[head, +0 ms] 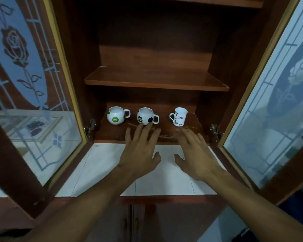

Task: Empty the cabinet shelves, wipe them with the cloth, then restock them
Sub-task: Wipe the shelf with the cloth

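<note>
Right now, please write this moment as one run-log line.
left hand: open, near football mug | right hand: open, near tall mug | green-patch mug: untouched, lowest shelf

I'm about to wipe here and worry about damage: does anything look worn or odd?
Yes: the bottom shelf is scratched and chipped along its front edge, in front of the football mug. Nothing looks spilled or tipped.
</note>
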`<action>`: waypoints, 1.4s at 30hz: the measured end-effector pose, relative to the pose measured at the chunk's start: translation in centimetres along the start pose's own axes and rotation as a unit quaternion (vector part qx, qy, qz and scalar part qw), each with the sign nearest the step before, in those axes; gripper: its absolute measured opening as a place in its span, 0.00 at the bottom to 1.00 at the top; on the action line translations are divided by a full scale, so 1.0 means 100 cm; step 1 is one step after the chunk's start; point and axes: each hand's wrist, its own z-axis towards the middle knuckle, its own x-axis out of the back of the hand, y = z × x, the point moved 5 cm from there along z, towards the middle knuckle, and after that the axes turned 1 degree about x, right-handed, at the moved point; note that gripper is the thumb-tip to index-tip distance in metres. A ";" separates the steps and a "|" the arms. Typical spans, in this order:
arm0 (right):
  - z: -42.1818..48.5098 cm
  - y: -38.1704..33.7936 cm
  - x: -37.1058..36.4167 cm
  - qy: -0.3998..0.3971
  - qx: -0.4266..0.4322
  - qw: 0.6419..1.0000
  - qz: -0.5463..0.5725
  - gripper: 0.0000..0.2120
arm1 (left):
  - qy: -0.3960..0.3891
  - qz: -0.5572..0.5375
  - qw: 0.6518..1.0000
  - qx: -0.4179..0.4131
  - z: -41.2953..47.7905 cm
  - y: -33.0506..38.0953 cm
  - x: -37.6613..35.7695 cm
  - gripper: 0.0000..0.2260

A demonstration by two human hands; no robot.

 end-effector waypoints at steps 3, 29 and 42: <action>0.019 0.008 -0.004 0.008 -0.001 1.000 0.007 0.35 | -0.006 0.004 1.000 0.001 0.018 -0.006 -0.008 0.33; 0.083 0.107 -0.056 0.055 0.023 0.997 0.049 0.36 | -0.011 -0.022 1.000 -0.013 0.126 -0.004 -0.096 0.32; 0.014 0.146 -0.117 -0.070 -0.214 0.964 0.144 0.35 | -0.069 -0.110 0.991 -0.017 0.079 0.058 -0.172 0.29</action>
